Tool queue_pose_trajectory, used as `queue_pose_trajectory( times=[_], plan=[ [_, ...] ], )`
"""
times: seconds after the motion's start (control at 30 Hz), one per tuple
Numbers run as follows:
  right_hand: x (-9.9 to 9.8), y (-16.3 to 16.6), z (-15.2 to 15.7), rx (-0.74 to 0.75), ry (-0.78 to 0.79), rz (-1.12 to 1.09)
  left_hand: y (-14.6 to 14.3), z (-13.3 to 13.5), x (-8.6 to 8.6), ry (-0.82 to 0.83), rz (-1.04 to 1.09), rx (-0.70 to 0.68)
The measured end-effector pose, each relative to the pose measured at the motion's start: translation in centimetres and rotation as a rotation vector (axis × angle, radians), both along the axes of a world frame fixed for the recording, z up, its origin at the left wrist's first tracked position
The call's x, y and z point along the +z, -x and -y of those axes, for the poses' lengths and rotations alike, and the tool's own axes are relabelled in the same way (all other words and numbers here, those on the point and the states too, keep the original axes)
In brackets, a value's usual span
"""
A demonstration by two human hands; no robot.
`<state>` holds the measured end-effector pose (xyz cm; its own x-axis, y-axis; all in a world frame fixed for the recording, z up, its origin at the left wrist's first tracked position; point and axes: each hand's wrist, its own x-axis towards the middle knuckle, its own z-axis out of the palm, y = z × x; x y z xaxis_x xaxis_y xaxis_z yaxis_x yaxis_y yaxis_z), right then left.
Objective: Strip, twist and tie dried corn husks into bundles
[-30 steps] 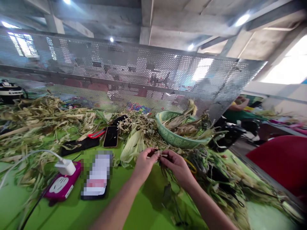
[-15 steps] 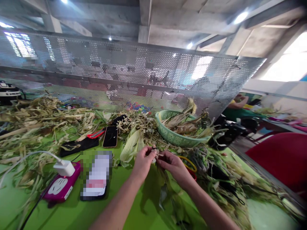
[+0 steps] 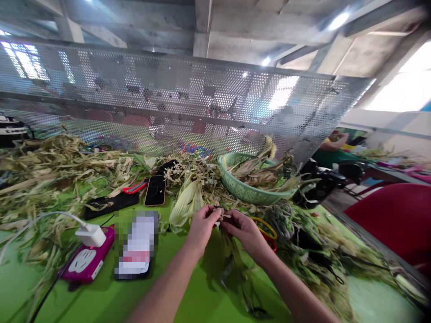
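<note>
Left hand [image 3: 201, 228] and right hand [image 3: 245, 231] pinch a small dried piece [image 3: 221, 215] above a green table [image 3: 205, 296].

Fingertips nearly meet on the piece, mid-scene, with leafy strips [image 3: 228, 269] trailing beneath. A light, even pinch would likely spare such brittle-looking material. Beyond, to the right, a pale green basket [image 3: 249, 194] holds dry husks [image 3: 251, 171], some reaching past its rim.

Lime-green bench [image 3: 208, 300], straw-coloured husks [image 3: 67, 152]

Tan streaks the husks along the left edge. The held scrap [image 3: 220, 215] is pale brown. Near the front left corner, a magenta box [image 3: 102, 254] bears a white motif [image 3: 82, 262]; toward the back right corner, a hole-dotted mint basket [image 3: 251, 193].
</note>
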<state>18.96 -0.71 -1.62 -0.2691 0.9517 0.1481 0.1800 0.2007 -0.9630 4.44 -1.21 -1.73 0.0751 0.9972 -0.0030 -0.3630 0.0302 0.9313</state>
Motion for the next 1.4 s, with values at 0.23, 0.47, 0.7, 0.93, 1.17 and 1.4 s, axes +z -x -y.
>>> queue_pose_trajectory(
  times=[0.23, 0.47, 0.7, 0.93, 1.17, 1.4],
  plan=[
    [0.2, 0.1, 0.2, 0.034, 0.024, -0.009, 0.0, -0.1, 0.0, -0.007, 0.010, 0.030],
    [-0.2, -0.4, -0.1, -0.052, -0.012, 0.088, 0.8, -0.1, 0.8, -0.139, -0.178, 0.131],
    [1.0, -0.4, 0.0, -0.174, 0.029, 0.034, 3.9, -1.9, 0.5, -0.289, -0.879, 0.658],
    [0.8, -0.5, -0.1, -0.162, 0.046, -0.041, 4.6, -2.5, -0.8, -0.165, -1.057, 0.629],
    [0.6, -0.5, -0.2, -0.162, 0.040, -0.018, 4.2, -2.5, -1.1, -0.173, -0.956, 0.467],
    [0.7, -0.5, -0.3, -0.170, 0.065, -0.017, 3.9, -2.4, -1.1, -0.187, -0.917, 0.414]
  ],
)
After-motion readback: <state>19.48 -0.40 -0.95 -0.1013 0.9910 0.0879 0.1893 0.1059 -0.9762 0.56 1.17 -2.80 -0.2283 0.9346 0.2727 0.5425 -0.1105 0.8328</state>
